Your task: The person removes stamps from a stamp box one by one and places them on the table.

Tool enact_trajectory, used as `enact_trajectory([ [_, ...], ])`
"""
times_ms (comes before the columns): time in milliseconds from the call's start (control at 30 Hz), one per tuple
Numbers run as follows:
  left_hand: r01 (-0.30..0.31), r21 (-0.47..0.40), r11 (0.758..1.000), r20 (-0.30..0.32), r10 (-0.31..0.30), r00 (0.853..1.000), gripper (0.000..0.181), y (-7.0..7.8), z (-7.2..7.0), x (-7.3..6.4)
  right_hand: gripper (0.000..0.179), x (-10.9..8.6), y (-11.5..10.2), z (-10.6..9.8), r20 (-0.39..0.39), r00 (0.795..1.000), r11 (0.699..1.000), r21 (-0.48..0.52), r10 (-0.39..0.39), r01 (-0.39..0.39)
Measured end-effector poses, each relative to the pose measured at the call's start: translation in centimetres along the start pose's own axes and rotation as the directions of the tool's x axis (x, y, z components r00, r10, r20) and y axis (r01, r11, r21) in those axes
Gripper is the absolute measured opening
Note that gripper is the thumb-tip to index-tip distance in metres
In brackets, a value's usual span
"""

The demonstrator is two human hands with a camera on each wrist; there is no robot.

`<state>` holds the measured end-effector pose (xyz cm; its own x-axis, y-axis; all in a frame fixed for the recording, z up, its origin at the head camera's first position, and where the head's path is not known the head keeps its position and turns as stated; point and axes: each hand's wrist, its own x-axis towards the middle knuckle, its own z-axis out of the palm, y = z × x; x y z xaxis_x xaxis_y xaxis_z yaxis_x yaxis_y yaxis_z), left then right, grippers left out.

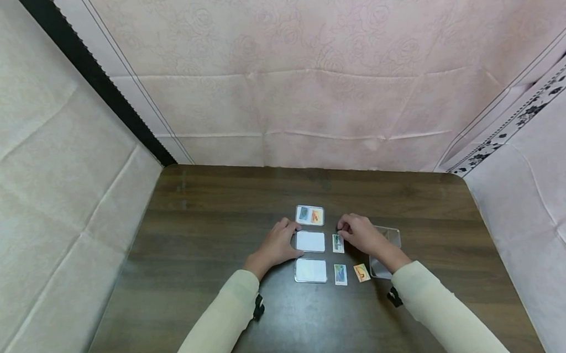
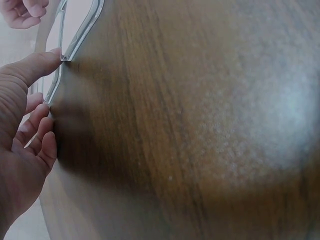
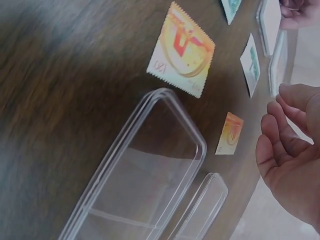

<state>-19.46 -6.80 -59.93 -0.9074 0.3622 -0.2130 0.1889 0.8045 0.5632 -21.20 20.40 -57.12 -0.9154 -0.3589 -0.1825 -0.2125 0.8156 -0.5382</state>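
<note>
My left hand [image 1: 279, 242] is at the left side of the middle clear plastic case [image 1: 311, 241], which has a white face. Its thumb and fingers hold the case at opposite corners. Over the right part of the table, my right hand [image 1: 359, 232] has its fingers loosely bent, with nothing visible between them. Beside its fingertips lies a green-and-white stamp [image 1: 337, 243]. An orange stamp [image 3: 230, 133] lies near that hand in the right wrist view; the hand hides it from the head view. Closer to me are a blue stamp [image 1: 340, 275] and another orange stamp [image 1: 362, 273].
A similar white-faced case [image 1: 310, 271] lies nearest me in the column. The far case [image 1: 310, 215] has a blue and an orange stamp in it. Clear plastic boxes [image 1: 389, 235] stand under the right forearm. Patterned cloth [image 1: 282, 99] hangs behind the wooden table [image 1: 206, 216].
</note>
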Motion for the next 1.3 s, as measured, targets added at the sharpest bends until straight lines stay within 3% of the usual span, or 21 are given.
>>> enact_trajectory([
  [367,-0.037,-0.01,0.999,-0.019,0.036,0.999,0.065,-0.1,0.0,-0.1,0.013,-0.7,-0.1,0.0,-0.078,0.997,0.997,0.072,0.024,-0.019],
  [600,-0.037,-0.092,0.995,-0.041,0.034,0.999,0.06,-0.2,-0.7,-0.3,0.028,-1.0,-0.6,0.3,-0.109,0.994,0.992,0.126,0.028,-0.014],
  [800,-0.021,-0.107,0.994,-0.075,0.013,0.997,0.059,-0.4,-1.5,-0.2,0.037,-0.7,-1.1,0.4,-0.116,0.993,0.988,0.154,0.015,0.003],
  [1300,-0.014,-0.013,1.0,-0.104,0.012,0.994,0.065,0.2,-3.6,2.3,0.051,1.5,-2.2,0.6,-0.069,0.995,0.98,0.192,0.075,-0.061],
])
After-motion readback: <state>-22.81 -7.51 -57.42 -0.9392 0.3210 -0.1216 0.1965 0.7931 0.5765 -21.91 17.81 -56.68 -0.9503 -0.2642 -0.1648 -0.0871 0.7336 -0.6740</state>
